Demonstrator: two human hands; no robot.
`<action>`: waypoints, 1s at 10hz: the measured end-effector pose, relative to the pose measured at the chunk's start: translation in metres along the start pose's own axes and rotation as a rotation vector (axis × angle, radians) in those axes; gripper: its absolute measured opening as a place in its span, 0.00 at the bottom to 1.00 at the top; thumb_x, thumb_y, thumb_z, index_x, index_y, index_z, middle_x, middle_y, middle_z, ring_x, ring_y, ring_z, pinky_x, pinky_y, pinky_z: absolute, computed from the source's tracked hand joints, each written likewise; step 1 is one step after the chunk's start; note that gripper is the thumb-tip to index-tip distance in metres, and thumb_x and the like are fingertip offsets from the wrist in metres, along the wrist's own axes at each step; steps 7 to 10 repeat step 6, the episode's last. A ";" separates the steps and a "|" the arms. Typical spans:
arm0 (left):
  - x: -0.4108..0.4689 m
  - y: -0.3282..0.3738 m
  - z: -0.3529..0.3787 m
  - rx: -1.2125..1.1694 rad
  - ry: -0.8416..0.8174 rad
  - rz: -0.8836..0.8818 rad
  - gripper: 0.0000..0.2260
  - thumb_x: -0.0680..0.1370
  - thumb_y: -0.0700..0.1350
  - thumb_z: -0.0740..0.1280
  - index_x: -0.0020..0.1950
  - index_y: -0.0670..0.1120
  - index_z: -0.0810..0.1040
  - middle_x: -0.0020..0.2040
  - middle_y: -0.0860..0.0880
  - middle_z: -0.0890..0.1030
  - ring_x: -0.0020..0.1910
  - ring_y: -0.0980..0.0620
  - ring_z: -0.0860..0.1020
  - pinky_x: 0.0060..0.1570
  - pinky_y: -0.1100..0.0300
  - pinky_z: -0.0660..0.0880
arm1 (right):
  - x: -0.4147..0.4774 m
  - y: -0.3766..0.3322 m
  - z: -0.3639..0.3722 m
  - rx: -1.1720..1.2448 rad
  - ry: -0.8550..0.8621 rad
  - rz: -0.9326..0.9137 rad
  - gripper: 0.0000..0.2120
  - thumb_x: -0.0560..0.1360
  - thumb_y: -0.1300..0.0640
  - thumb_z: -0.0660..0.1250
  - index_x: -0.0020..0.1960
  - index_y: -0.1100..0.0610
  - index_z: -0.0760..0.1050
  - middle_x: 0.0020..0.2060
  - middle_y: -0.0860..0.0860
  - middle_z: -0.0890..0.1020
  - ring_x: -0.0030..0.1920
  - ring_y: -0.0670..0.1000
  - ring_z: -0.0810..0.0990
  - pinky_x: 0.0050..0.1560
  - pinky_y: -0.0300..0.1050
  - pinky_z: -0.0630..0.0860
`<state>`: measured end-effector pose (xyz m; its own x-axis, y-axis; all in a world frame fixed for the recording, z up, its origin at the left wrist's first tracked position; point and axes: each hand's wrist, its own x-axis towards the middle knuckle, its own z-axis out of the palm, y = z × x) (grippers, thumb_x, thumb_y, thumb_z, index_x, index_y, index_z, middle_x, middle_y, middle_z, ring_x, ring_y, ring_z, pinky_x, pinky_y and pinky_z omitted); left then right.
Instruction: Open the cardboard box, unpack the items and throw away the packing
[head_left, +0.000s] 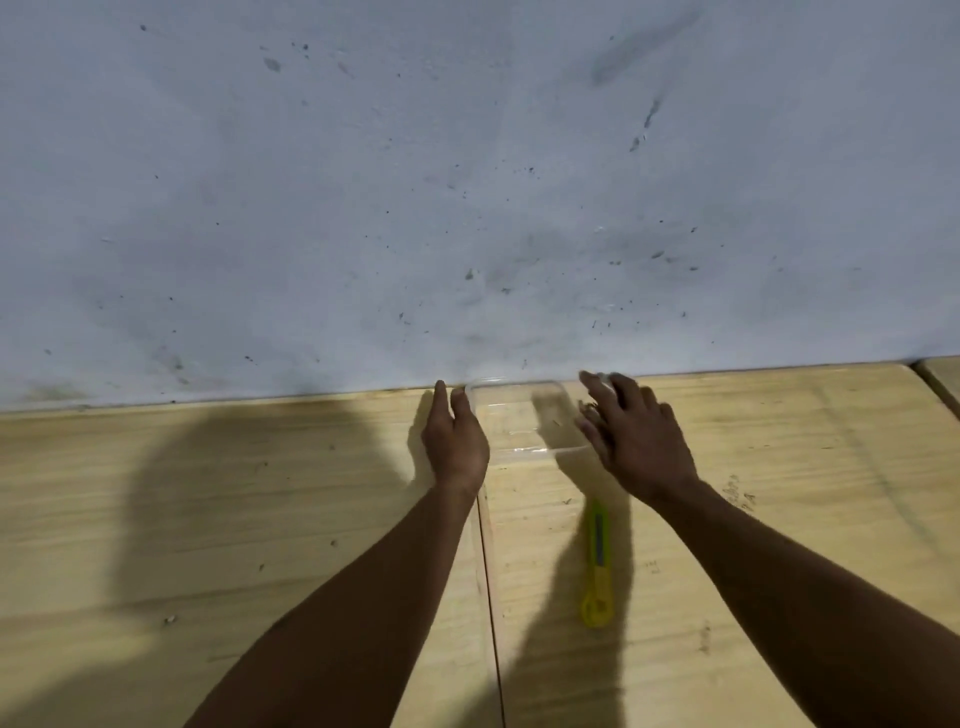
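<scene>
Now we have both hands at the far edge of the bench (260, 493), close to the wall (467, 182). Our left hand (456, 441) lies flat, fingers straight, touching the left side of a clear plastic tray (519, 421) without gripping it. Our right hand (631, 436) is spread loosely over the tray's right side; whether it holds anything we cannot tell. The tray sits against the wall edge. Nearer us, just beside the right forearm, lies a yellow box cutter (598, 566).
</scene>
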<state>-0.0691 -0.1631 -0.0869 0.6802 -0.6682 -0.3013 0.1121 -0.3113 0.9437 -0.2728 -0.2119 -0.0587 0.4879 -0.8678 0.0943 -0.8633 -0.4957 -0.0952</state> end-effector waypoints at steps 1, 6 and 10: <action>-0.001 0.009 0.016 -0.129 0.041 -0.115 0.18 0.84 0.46 0.58 0.71 0.42 0.73 0.70 0.45 0.75 0.70 0.48 0.71 0.68 0.62 0.63 | 0.045 -0.022 -0.004 -0.078 -0.031 -0.242 0.27 0.81 0.40 0.53 0.77 0.47 0.57 0.69 0.55 0.70 0.61 0.59 0.74 0.54 0.57 0.74; -0.004 0.001 0.020 -0.197 0.076 -0.173 0.18 0.82 0.55 0.58 0.61 0.48 0.81 0.57 0.48 0.83 0.57 0.48 0.80 0.64 0.49 0.74 | 0.077 -0.041 0.027 -0.013 -0.271 -0.411 0.33 0.79 0.36 0.50 0.79 0.50 0.54 0.77 0.53 0.63 0.75 0.55 0.63 0.65 0.55 0.69; -0.004 0.001 0.020 -0.197 0.076 -0.173 0.18 0.82 0.55 0.58 0.61 0.48 0.81 0.57 0.48 0.83 0.57 0.48 0.80 0.64 0.49 0.74 | 0.077 -0.041 0.027 -0.013 -0.271 -0.411 0.33 0.79 0.36 0.50 0.79 0.50 0.54 0.77 0.53 0.63 0.75 0.55 0.63 0.65 0.55 0.69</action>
